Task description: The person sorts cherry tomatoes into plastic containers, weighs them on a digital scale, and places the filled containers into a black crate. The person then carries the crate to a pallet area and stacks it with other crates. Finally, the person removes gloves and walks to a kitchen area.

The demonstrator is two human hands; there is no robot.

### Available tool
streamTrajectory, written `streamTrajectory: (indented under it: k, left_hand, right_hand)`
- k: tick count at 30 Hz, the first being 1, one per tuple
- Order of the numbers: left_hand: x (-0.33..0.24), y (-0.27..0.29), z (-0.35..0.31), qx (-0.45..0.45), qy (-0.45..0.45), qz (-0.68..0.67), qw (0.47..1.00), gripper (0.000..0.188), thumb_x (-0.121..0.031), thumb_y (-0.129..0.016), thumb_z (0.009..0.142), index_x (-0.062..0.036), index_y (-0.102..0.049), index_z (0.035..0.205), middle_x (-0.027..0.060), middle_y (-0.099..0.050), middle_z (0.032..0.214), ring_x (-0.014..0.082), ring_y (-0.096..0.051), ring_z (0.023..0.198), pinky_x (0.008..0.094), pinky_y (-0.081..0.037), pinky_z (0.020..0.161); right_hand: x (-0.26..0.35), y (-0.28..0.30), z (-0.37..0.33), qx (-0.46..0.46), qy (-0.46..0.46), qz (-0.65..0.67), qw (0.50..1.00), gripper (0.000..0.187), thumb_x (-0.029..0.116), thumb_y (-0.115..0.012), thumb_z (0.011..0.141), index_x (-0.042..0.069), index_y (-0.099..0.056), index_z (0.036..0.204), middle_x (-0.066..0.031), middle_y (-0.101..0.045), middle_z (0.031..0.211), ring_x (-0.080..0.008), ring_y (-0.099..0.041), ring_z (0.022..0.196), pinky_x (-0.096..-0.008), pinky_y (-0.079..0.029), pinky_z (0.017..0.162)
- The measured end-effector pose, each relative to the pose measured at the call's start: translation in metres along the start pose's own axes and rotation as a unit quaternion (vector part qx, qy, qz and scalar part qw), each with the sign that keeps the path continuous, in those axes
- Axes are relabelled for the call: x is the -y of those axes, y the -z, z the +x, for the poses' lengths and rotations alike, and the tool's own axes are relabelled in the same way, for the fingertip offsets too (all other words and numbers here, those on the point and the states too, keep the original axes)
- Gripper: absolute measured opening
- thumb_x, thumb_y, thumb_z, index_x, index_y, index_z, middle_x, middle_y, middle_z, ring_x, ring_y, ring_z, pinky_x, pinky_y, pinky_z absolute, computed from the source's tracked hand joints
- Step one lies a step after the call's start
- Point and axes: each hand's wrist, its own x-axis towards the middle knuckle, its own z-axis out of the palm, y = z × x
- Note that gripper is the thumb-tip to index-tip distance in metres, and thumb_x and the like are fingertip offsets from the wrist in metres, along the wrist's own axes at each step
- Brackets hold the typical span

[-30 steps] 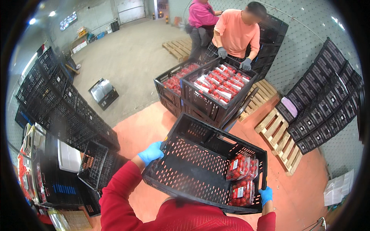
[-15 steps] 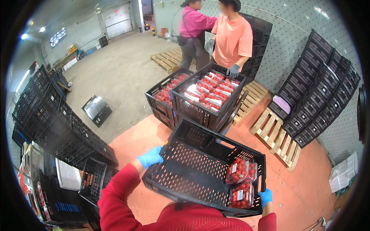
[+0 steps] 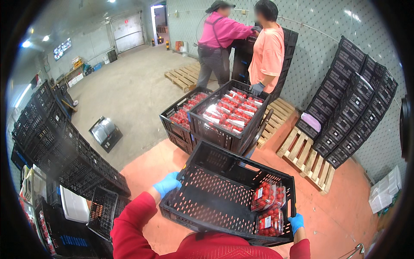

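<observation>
Both my hands, in blue gloves, carry a black plastic crate (image 3: 215,198) in front of my body. My left hand (image 3: 167,184) is closed on its left end, and my right hand (image 3: 296,222) grips the right end near the handle slot. A few clear punnets of red tomatoes (image 3: 270,222) lie at the crate's right side; its perforated floor shows bare elsewhere. Just beyond stands another black crate (image 3: 215,130), filled with rows of similar punnets (image 3: 235,111). Left of that is a further crate (image 3: 172,126) with red punnets inside.
Two people, in a pink top (image 3: 220,32) and an orange shirt (image 3: 266,54), stand behind the filled crates. Black crate stacks rise at left (image 3: 64,142) and right (image 3: 345,103), the right one by a wooden pallet (image 3: 306,159). An open crate (image 3: 105,134) lies on the floor.
The person in pink now reaches an arm toward the stack beside the person in orange, who has turned toward it. My hands still hold the crate, nearly unmoved; the view has shifted slightly.
</observation>
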Motion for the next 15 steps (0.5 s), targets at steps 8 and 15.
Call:
streamTrajectory:
  k: [8, 15]
  left_hand:
    - [-0.008, -0.007, -0.008, 0.004, 0.005, -0.015, 1.0, 0.041, 0.01, -0.052, 0.056, -0.0015, -0.058, 0.095, 0.0045, -0.052, 0.079, 0.0167, -0.052, 0.071, 0.0267, -0.043, 0.057]
    - [-0.005, -0.007, -0.005, 0.012, 0.009, -0.012, 1.0, 0.04, 0.009, -0.052, 0.057, -0.0011, -0.056, 0.096, 0.0064, -0.055, 0.083, 0.0179, -0.056, 0.075, 0.0275, -0.046, 0.06]
  right_hand:
    - [0.022, 0.004, -0.014, 0.014, 0.0, 0.002, 1.0, 0.014, -0.001, -0.058, 0.077, -0.001, -0.055, 0.091, -0.0183, -0.058, 0.066, -0.034, -0.061, 0.05, -0.0471, -0.049, 0.038]
    - [0.038, 0.008, -0.028, 0.008, 0.037, -0.005, 0.999, 0.015, -0.003, -0.057, 0.075, -0.001, -0.06, 0.089, -0.0166, -0.061, 0.068, -0.0322, -0.06, 0.049, -0.0471, -0.049, 0.039]
